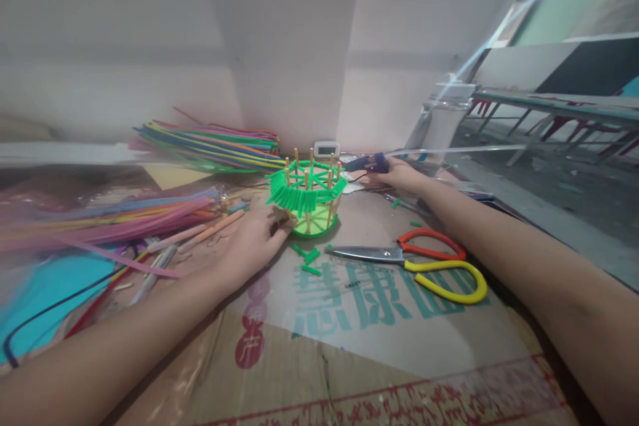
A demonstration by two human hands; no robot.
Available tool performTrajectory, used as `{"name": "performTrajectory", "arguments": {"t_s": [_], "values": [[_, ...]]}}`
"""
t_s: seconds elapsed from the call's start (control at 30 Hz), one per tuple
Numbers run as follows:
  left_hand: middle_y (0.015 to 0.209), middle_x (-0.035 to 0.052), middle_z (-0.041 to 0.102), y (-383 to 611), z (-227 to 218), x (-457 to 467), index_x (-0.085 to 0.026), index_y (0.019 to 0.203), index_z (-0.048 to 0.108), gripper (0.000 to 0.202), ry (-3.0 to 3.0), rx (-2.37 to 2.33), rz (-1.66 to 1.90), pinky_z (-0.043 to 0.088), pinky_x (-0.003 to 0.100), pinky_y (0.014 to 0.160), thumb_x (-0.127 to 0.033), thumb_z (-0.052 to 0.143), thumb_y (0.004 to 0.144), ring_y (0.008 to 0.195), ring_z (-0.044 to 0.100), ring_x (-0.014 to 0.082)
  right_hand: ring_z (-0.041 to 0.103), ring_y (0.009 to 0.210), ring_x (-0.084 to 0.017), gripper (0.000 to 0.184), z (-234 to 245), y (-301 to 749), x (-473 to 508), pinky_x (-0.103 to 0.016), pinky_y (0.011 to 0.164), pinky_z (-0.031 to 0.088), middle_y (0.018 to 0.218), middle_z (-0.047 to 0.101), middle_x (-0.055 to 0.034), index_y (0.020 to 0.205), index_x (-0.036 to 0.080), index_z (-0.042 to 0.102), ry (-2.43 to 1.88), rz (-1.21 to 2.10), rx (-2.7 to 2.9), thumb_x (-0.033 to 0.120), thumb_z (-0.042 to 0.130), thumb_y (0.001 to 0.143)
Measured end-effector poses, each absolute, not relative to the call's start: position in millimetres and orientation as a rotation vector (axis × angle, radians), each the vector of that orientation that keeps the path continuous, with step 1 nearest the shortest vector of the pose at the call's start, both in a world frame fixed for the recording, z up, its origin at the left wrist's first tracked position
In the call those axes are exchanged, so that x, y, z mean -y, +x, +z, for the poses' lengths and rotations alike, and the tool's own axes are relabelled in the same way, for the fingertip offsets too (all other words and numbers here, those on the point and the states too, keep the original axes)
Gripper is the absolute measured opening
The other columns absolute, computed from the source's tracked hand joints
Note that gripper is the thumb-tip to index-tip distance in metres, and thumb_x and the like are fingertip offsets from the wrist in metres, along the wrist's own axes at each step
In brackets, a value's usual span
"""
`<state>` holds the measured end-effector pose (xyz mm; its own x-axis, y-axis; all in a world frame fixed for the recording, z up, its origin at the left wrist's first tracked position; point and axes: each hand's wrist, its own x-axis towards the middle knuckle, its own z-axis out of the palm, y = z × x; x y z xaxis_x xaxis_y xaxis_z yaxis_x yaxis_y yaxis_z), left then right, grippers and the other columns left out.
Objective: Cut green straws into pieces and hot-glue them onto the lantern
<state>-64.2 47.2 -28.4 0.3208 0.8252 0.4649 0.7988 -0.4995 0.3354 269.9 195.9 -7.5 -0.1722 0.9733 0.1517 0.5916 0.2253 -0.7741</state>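
A round green craft model point(304, 200) stands on the table, with a green disc base, upright wooden sticks and an upper ring fringed on one side with short green pipe-cleaner pieces. My left hand point(262, 229) is closed at its left edge, thumb and fingers gripping it low down by the base. Beyond the model to the right, my right hand point(397, 176) is wrapped round a dark blue glue gun point(367, 163), whose nozzle points left toward the ring. Its handle is partly hidden by my fingers.
Large scissors point(384, 254) with red and yellow handles lie in front, beside cut green pieces point(312, 256). Bundles of coloured pipe cleaners point(214, 146) lie at left. A small white digital timer point(327, 149) and a clear plastic container point(444, 113) stand behind.
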Motion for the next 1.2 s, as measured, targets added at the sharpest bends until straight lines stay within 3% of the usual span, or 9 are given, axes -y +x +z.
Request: {"name": "performTrajectory", "arguments": {"t_s": [0.13,0.2,0.33,0.53,0.8,1.03,1.2], "values": [[0.086,0.0054,0.068,-64,-29,-47,-0.017,0.085,0.066,0.031,2.501,-1.554,0.917,0.046,0.033,0.076,-0.037,0.045,0.096,0.085,0.064,0.0218,0.07,0.069,-0.021,0.023,10,270,-181,-0.029,0.062,0.057,0.073,0.073,-0.0059,0.099,0.017,0.068,-1.454,0.68,1.839,0.033,0.066,0.082],[0.088,0.0057,0.068,-64,-29,-47,-0.017,0.087,0.066,0.031,2.496,-1.56,0.92,0.046,0.033,0.077,-0.037,0.045,0.096,0.087,0.064,0.0222,0.071,0.075,-0.021,0.017,23,268,-168,-0.027,0.064,0.055,0.076,0.074,-0.0066,0.092,0.017,0.07,-1.424,0.644,1.847,0.031,0.064,0.083],[0.087,0.0058,0.068,-63,-29,-46,-0.017,0.087,0.066,0.03,2.48,-1.573,0.932,0.045,0.034,0.076,-0.037,0.045,0.096,0.086,0.064,0.0227,0.071,0.09,-0.02,0.024,44,261,-131,-0.027,0.071,0.056,0.11,0.073,-0.006,0.105,0.022,0.07,-1.194,0.702,1.797,0.026,0.063,0.083],[0.077,0.0049,0.067,-61,-22,-41,-0.018,0.081,0.065,0.031,2.51,-1.56,0.836,0.04,0.031,0.064,-0.037,0.046,0.094,0.074,0.061,0.0211,0.068,0.076,-0.02,0.021,48,250,-63,-0.032,0.074,0.054,0.079,0.072,-0.0043,0.084,0.02,0.069,-1.069,0.69,1.749,0.041,0.068,0.081],[0.083,0.0077,0.07,-62,-23,-42,-0.017,0.088,0.068,0.031,2.56,-1.566,0.748,0.042,0.033,0.068,-0.036,0.044,0.094,0.079,0.064,0.0243,0.066,0.079,-0.024,0.031,39,229,-37,-0.039,0.077,0.053,0.083,0.071,-0.0071,0.079,0.02,0.066,-1.054,0.528,2.072,0.051,0.063,0.082],[0.083,0.0087,0.07,-62,-20,-40,-0.016,0.092,0.07,0.034,2.549,-1.599,0.736,0.042,0.034,0.068,-0.039,0.044,0.094,0.078,0.064,0.025,0.064,0.068,-0.023,0.043,31,229,-41,-0.036,0.067,0.053,0.07,0.067,-0.0059,0.065,0.021,0.059,-1.173,0.544,2.089,0.06,0.057,0.081],[0.086,0.0079,0.071,-62,-20,-41,-0.017,0.09,0.069,0.031,2.532,-1.543,0.771,0.044,0.034,0.07,-0.037,0.046,0.094,0.08,0.065,0.0243,0.063,0.068,-0.024,0.037,28,228,-40,-0.038,0.066,0.053,0.072,0.067,-0.0042,0.078,0.024,0.062,-1.216,0.474,2.036,0.06,0.061,0.078]]}}
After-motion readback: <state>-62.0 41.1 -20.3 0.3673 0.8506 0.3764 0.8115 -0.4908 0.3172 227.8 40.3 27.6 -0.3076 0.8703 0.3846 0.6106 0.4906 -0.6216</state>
